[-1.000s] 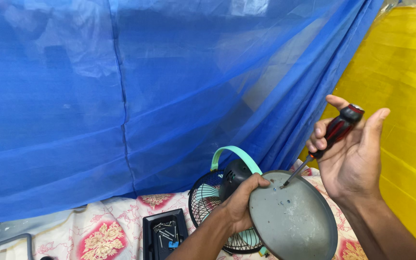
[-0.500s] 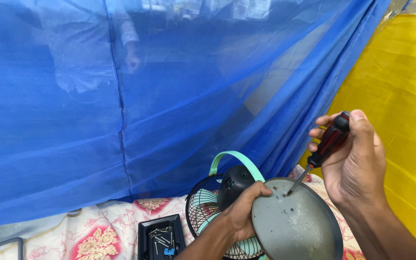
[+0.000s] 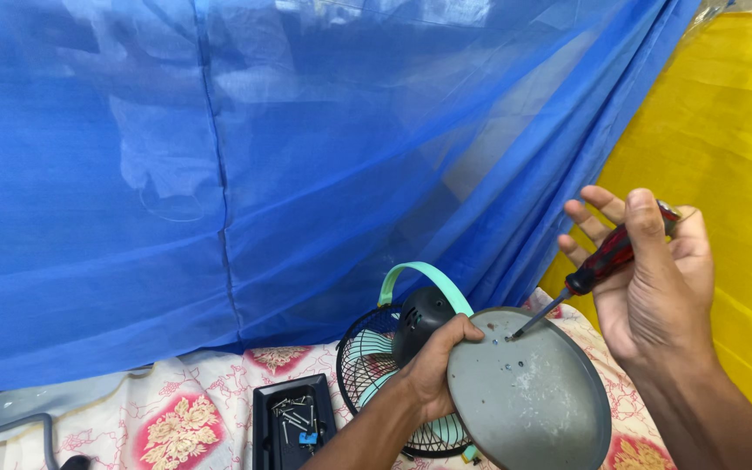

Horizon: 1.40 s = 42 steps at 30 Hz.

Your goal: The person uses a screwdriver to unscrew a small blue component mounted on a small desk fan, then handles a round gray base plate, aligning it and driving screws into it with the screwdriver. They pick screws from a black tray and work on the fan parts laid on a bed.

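The round grey base plate (image 3: 528,396), dull and scuffed w/ whitish smears, belonged to a small fan (image 3: 393,365) w/ black wire guard and mint handle; the left hand (image 3: 435,370) clamped the plate's left rim, fingers curled over the edge. Above the plate's upper right, the right hand (image 3: 654,278) was wrapped around a red-and-black screwdriver (image 3: 598,265), its tip touching the plate near the top. Left of the plate lay a black tray (image 3: 293,426) of screws on floral cloth (image 3: 184,418), blue netting (image 3: 306,157) behind.

Blue netting (image 3: 306,174) close behind (floor cluttered)
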### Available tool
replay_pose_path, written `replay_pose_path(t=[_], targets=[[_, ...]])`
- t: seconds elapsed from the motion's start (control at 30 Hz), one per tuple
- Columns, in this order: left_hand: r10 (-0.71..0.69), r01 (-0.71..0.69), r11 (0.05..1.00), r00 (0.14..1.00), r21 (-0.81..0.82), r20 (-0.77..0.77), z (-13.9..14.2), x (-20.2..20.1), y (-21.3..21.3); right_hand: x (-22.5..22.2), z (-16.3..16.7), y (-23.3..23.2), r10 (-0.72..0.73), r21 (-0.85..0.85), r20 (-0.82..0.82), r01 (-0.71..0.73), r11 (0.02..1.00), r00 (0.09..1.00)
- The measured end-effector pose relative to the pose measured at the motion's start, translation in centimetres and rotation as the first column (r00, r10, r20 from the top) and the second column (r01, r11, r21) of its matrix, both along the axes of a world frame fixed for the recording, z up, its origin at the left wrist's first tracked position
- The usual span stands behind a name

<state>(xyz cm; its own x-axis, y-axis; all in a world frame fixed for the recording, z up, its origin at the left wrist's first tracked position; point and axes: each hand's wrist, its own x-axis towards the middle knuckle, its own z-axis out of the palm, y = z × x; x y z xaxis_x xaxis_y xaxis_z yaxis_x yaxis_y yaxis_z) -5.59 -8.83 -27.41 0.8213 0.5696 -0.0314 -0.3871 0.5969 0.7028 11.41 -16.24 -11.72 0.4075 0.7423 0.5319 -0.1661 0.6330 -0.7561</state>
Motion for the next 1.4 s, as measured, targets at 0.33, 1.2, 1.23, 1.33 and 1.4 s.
replay_pose_path(t=[0.33, 1.2, 1.23, 1.33, 1.4], targets=[[0.001, -0.001, 1.0, 1.0, 0.02, -0.016, 0.4, -0.6, -0.4, 0.8, -0.5, -0.5, 0.344, 0.13, -0.028, -0.338, 0.932, 0.939], [-0.019, 0.019, 1.0, 0.999, 0.007, -0.044, -0.1, -0.3, 0.0, 0.1, -0.5, 0.1, 0.259, 0.019, 0.034, -0.26, 0.965, 0.965], [-0.018, 0.018, 1.0, 0.999, 0.006, -0.049, -0.2, -0.3, 0.1, 0.0, -0.5, 0.2, 0.254, 0.014, 0.028, -0.254, 0.967, 0.967], [-0.031, 0.031, 1.0, 0.999, 0.001, -0.006, -0.3, 0.0, 0.2, -0.3, -0.3, 0.7, 0.221, 0.009, 0.016, -0.221, 0.975, 0.975], [-0.031, 0.031, 0.999, 0.999, 0.007, -0.009, -0.3, 0.1, 0.3, -0.4, -0.2, 1.0, 0.177, 0.006, 0.015, -0.177, 0.984, 0.984]])
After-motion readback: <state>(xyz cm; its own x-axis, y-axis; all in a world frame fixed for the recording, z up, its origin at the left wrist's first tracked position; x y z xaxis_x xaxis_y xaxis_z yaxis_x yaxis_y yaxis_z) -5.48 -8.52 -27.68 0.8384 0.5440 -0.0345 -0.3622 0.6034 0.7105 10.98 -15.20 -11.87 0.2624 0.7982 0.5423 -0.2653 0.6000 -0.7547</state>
